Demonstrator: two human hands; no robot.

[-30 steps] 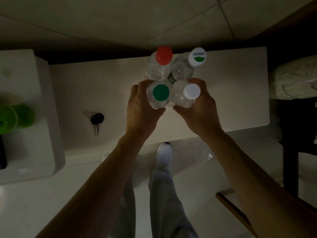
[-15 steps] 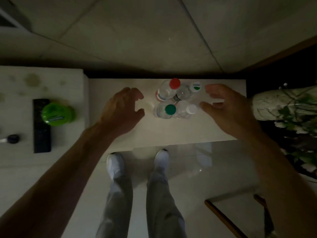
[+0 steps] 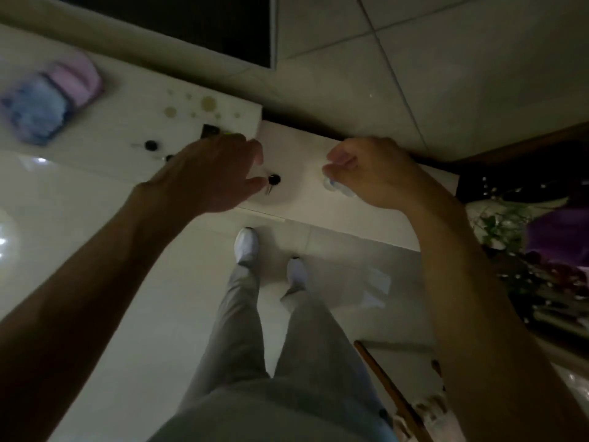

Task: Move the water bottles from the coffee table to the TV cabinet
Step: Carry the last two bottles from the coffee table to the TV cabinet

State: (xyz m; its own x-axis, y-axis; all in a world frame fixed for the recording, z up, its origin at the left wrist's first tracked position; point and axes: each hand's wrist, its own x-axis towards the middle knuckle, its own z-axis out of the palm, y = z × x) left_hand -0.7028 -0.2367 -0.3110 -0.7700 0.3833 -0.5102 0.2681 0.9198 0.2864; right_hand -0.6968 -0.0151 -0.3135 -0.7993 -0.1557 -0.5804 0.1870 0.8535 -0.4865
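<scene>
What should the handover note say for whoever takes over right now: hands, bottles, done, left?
Left hand: open, empty, hovering over the white cabinet top near the key.
Right hand: loosely curled, raised above a sliver of clear plastic, probably a bottle; no grip visible.
Bottles: otherwise hidden behind the right hand; count unconfirmed.
Done: likely set down on the cabinet.
Left: confirm all bottles stand there; the coffee table is out of view.

dim room, glossy tiled floor (image 3: pixel 165 314)

Cabinet top (image 3: pixel 318 161): showing white
Key fob (image 3: pixel 273 179): showing black
Cloth at 10 o'clock (image 3: pixel 47 100): showing pink and blue
Trousers (image 3: pixel 287 362): showing grey
Shoes (image 3: pixel 246 245): showing white
</scene>
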